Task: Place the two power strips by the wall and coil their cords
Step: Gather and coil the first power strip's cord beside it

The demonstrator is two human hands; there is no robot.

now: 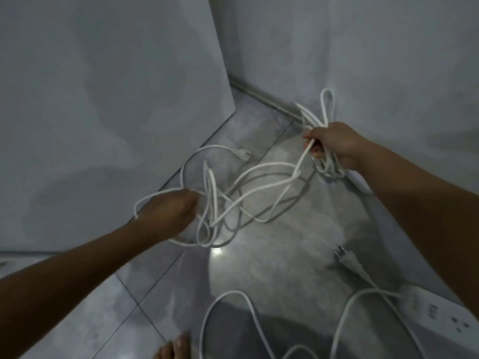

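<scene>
My right hand [334, 145] grips a bundle of white cord loops [326, 110] near the right wall. From it, the same white cord [259, 187] runs loose and tangled across the floor to my left hand [171, 212], which is closed around a strand. That cord's plug [241, 153] lies on the floor by the corner. A white power strip [445, 320] rests at the lower right against the wall, its own cord [233, 294] looping over the floor, with a second plug [348, 260] beside it. The other power strip is mostly hidden behind my right forearm.
Grey tiled floor [272, 255] meets the right wall [388, 60] at a baseboard [261, 95]. A large grey panel [103, 99] stands on the left. My bare toes [176, 345] show at the bottom edge.
</scene>
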